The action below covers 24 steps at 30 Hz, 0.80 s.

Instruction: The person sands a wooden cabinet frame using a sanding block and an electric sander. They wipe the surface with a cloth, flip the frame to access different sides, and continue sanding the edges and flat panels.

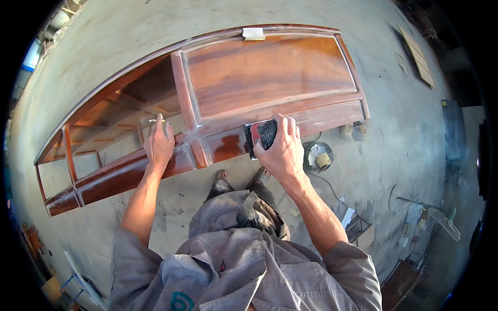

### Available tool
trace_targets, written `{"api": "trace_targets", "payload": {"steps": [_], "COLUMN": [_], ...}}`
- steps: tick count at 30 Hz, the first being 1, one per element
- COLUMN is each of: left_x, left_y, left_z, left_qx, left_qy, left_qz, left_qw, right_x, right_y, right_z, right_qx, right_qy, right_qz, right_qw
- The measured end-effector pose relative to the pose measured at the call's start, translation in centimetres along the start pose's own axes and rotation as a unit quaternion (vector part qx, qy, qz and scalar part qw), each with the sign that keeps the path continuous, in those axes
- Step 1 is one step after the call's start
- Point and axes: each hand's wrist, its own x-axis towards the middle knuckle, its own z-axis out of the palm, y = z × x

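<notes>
A long reddish-brown wooden furniture frame (187, 88) with panels lies across the view in front of me, streaked with pale dust. My right hand (285, 150) is closed around a black and red sander (263, 133) with a flat rectangular base, resting on the near rail of the wood. Between the fingers of my left hand (159, 145) is a thin white cigarette (157, 120). That hand hovers over or rests on the frame's near rail, beside the open section at the left; contact is unclear. A folded whitish sheet (253, 34) lies on the far edge.
Right of my right hand stands a dark bucket (309, 163) with a yellowish block (323, 160) in it. Cords (382, 150) trail over the concrete floor (404, 135). Tools and boards (412, 220) lie lower right; a slatted panel (416, 56) lies upper right. My feet (222, 174) are below the frame.
</notes>
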Motion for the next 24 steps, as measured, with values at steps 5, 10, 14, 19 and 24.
{"api": "trace_targets", "payload": {"steps": [5,10,14,19,24], "left_x": [-0.1,0.0,0.0,-0.2,-0.3], "left_y": [0.5,0.2,-0.7,0.4,0.2], "left_z": [-0.9,-0.1,0.3,-0.8,-0.7], "left_qx": [0.015,0.012,0.010,0.035,0.001], "left_qy": [-0.026,0.022,0.031,0.002,0.015], "left_qz": [-0.027,0.011,0.008,0.006,0.003], "left_qw": [0.999,1.000,0.999,0.999,1.000], "right_x": [-1.9,-2.6,-3.1,-1.5,0.6], "right_y": [-5.1,-7.9,-8.8,-3.7,3.9], "right_z": [2.8,4.3,4.6,1.1,-1.9], "right_qx": [0.017,0.027,0.043,0.017,-0.012], "right_qy": [-0.013,-0.016,-0.052,-0.033,0.070], "right_qz": [-0.026,-0.055,-0.112,-0.003,0.030], "right_qw": [0.999,0.998,0.991,0.999,0.997]}}
